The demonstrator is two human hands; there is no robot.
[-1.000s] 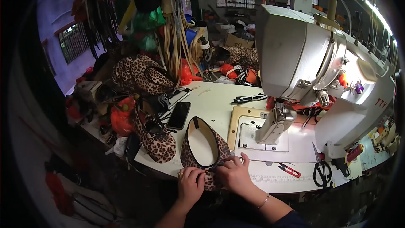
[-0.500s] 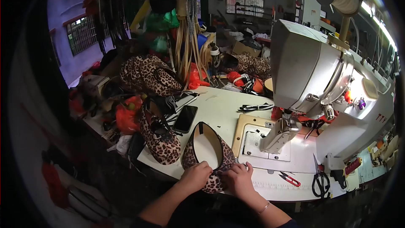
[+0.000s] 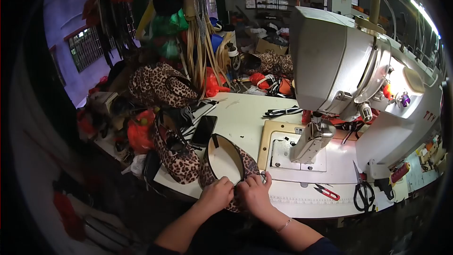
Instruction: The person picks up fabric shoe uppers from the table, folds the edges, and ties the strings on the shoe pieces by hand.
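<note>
"What's that between the hands?"

"A leopard-print upper (image 3: pixel 248 163), soft-looking, with a pointed oval opening edged in black. It lies at the near edge of the smooth white table (image 3: pixel 238 120)."

"And the fingers?"

"The left hand (image 3: pixel 218 194) has its fingers bunched together, pinching the near rim. The right hand (image 3: pixel 254 194) is just beside it, fingers bent over the print; I can't tell whether its tips pinch anything."

"What's around them?"

"To the left, a rounded leopard-print piece (image 3: pixel 181 163); just beyond the upper, a flat, dark phone (image 3: pixel 204 131). On the right, a metal post (image 3: pixel 312 142) rises from a pale plate (image 3: pixel 277 158) under the bulky, glossy sewing machine (image 3: pixel 325 61)."

"Nearer, on the right?"

"Red-handled snips (image 3: pixel 329 192), then scissors (image 3: pixel 363 192) with looped black handles. Striped black-and-white straps (image 3: pixel 282 112) lie farther back."
</note>
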